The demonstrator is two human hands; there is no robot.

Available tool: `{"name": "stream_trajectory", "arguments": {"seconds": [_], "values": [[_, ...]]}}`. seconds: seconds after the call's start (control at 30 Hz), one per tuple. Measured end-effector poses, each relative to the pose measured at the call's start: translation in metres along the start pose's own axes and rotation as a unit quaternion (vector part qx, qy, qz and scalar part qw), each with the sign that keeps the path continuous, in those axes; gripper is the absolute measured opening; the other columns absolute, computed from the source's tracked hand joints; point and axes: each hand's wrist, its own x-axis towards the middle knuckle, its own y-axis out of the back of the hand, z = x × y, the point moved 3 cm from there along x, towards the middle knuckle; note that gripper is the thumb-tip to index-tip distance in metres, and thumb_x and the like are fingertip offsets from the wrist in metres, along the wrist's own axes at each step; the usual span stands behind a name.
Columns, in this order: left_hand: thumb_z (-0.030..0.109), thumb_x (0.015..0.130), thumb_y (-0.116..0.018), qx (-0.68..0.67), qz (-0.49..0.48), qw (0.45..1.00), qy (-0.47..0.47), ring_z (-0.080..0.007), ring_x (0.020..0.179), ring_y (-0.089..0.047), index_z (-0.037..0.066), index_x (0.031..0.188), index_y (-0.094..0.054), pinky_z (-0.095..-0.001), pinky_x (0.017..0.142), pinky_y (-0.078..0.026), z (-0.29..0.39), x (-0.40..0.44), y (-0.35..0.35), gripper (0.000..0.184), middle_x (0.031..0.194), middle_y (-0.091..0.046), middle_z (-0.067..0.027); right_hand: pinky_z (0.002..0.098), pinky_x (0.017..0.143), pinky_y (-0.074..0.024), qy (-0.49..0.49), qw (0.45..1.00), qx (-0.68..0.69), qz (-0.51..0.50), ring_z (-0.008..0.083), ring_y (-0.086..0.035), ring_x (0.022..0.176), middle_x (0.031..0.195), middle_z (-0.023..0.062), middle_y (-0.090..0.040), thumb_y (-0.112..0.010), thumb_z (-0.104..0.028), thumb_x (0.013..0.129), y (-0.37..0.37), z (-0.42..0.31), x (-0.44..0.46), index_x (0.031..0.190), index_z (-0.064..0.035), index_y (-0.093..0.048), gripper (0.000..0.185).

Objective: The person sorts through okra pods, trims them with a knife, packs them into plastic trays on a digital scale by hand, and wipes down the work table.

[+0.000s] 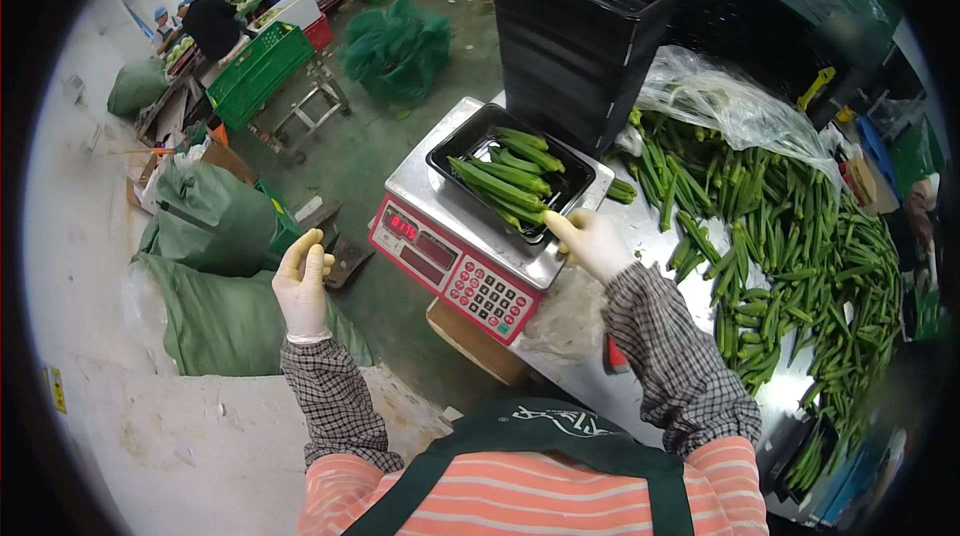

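Observation:
My right hand, in a pale glove, is at the near right corner of a black tray. Its thumb and fingers pinch the end of an okra pod in there. Several green okra pods lie side by side in the tray. Under the tray is a weighing scale with a red-edged keypad and a lit red display. My left hand, gloved too, hangs in the air left of the scale. Its fingers are loosely bent and apart, with nothing visible in them.
A tall stack of black trays stands behind the scale. Loose okra covers the metal table to the right, partly under clear plastic. Green sacks lie at left. Farther back are a green crate, green netting and people.

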Motion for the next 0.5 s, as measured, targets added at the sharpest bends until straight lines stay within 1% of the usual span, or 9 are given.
{"name": "stream_trajectory", "arguments": {"seconds": [0.03, 0.07, 0.17, 0.27, 0.33, 0.37, 0.4, 0.43, 0.5], "values": [[0.011, 0.088, -0.058, 0.003, -0.008, 1.000, -0.002, -0.0074, 0.074, -0.057, -0.004, 0.112, -0.058, -0.0191, 0.065, -0.045, 0.001, -0.002, -0.002, 0.028, 0.100, -0.063, -0.0073, 0.0306, 0.062, -0.0512, -0.039, 0.997, 0.070, -0.017, 0.0203, -0.064, 0.065, 0.074, 0.0151, -0.065, -0.060, -0.043, 0.081, -0.006, -0.001, 0.003, 0.087, 0.0057, -0.062, 0.049], [0.011, 0.088, -0.058, 0.004, -0.020, 1.000, -0.005, -0.0073, 0.074, -0.057, -0.004, 0.112, -0.058, -0.0191, 0.065, -0.045, 0.003, -0.003, -0.007, 0.028, 0.100, -0.063, -0.0070, 0.0310, 0.058, -0.0509, -0.024, 0.995, 0.101, 0.011, 0.0187, -0.063, 0.059, 0.069, 0.0131, -0.064, -0.059, -0.043, 0.080, -0.018, 0.010, 0.015, 0.085, 0.0060, -0.062, 0.049], [0.007, 0.088, -0.056, 0.018, -0.070, 0.997, -0.009, -0.0074, 0.074, -0.057, -0.003, 0.111, -0.059, -0.0195, 0.065, -0.046, 0.008, -0.005, -0.035, 0.026, 0.099, -0.063, -0.0062, 0.0368, 0.065, -0.0507, -0.036, 0.986, 0.136, 0.093, 0.0291, -0.064, 0.069, 0.073, 0.0197, -0.064, -0.059, -0.030, 0.075, -0.027, 0.027, 0.024, 0.084, 0.0041, -0.064, 0.035], [0.006, 0.089, -0.053, 0.027, -0.123, 0.991, -0.041, -0.0075, 0.074, -0.056, -0.003, 0.112, -0.058, -0.0196, 0.066, -0.045, 0.026, -0.006, -0.080, 0.026, 0.096, -0.063, -0.0062, 0.0401, 0.065, -0.0491, -0.003, 0.979, 0.159, 0.128, 0.0328, -0.062, 0.067, 0.069, 0.0202, -0.062, -0.058, -0.028, 0.073, -0.021, 0.067, 0.013, 0.072, 0.0031, -0.061, 0.031], [0.007, 0.090, -0.052, 0.019, -0.182, 0.981, -0.060, -0.0074, 0.075, -0.054, -0.003, 0.114, -0.057, -0.0207, 0.068, -0.044, 0.035, -0.007, -0.111, 0.027, 0.098, -0.062, -0.0056, 0.0369, 0.062, -0.0484, -0.037, 0.971, 0.210, 0.105, 0.0253, -0.060, 0.064, 0.065, 0.0149, -0.059, -0.056, -0.026, 0.077, 0.008, 0.082, -0.042, 0.076, 0.0018, -0.059, 0.028], [0.008, 0.091, -0.052, 0.035, -0.216, 0.973, -0.071, -0.0073, 0.076, -0.053, -0.003, 0.115, -0.056, -0.0214, 0.070, -0.044, 0.040, -0.005, -0.128, 0.028, 0.100, -0.062, -0.0051, 0.0346, 0.060, -0.0487, -0.064, 0.947, 0.300, 0.092, 0.0208, -0.059, 0.062, 0.063, 0.0122, -0.058, -0.056, -0.023, 0.078, 0.010, 0.108, -0.060, 0.079, 0.0021, -0.057, 0.025], [0.009, 0.091, -0.052, 0.021, -0.235, 0.968, -0.087, -0.0070, 0.077, -0.052, -0.003, 0.117, -0.055, -0.0221, 0.072, -0.043, 0.045, -0.005, -0.148, 0.029, 0.102, -0.061, -0.0045, 0.0319, 0.056, -0.0493, -0.045, 0.948, 0.283, 0.139, 0.0182, -0.058, 0.060, 0.064, 0.0116, -0.057, -0.056, -0.022, 0.079, 0.017, 0.132, -0.082, 0.080, 0.0026, -0.056, 0.024], [0.009, 0.091, -0.051, 0.013, -0.250, 0.963, -0.103, -0.0067, 0.079, -0.051, -0.002, 0.118, -0.054, -0.0227, 0.073, -0.043, 0.054, -0.004, -0.168, 0.030, 0.105, -0.060, -0.0038, 0.0305, 0.055, -0.0486, -0.093, 0.905, 0.398, 0.115, 0.0160, -0.056, 0.058, 0.067, 0.0112, -0.058, -0.055, -0.020, 0.080, 0.035, 0.137, -0.123, 0.080, 0.0022, -0.057, 0.022], [0.010, 0.092, -0.050, -0.008, -0.314, 0.938, -0.146, -0.0082, 0.088, -0.052, -0.003, 0.120, -0.053, -0.0229, 0.079, -0.042, 0.064, 0.011, -0.207, 0.031, 0.112, -0.058, -0.0050, 0.0313, 0.055, -0.0471, -0.083, 0.882, 0.421, 0.197, 0.0153, -0.054, 0.056, 0.068, 0.0087, -0.057, -0.055, -0.020, 0.080, 0.054, 0.178, -0.185, 0.081, 0.0025, -0.057, 0.022]]}}
